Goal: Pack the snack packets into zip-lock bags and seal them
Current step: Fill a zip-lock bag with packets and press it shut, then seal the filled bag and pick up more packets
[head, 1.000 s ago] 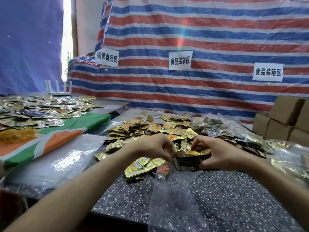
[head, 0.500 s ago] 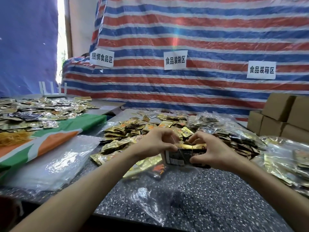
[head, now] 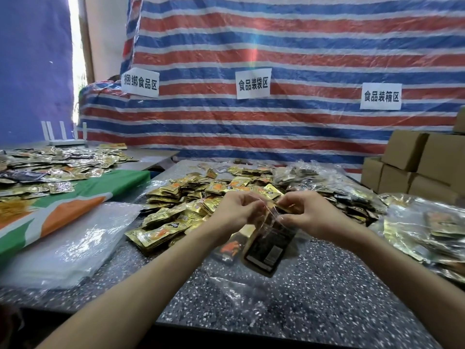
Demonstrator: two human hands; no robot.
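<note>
Glare on the clear zip-lock bag [head: 273,231] hides its seal line, so I cannot tell if it is zipped. Left hand [head: 235,212] and right hand [head: 308,215] sit close together, each pinching the bag's top edge just above the table [head: 314,285]. Dark snack packets [head: 264,250] hang inside it. Half a second ago they sat higher, between the hands.

Left hand [head: 237,210] and right hand [head: 305,212] pinch top of clear zip-lock bag [head: 270,238] holding dark snack packets [head: 266,250], above speckled table [head: 314,293]; gold packet pile [head: 191,197] behind.
</note>
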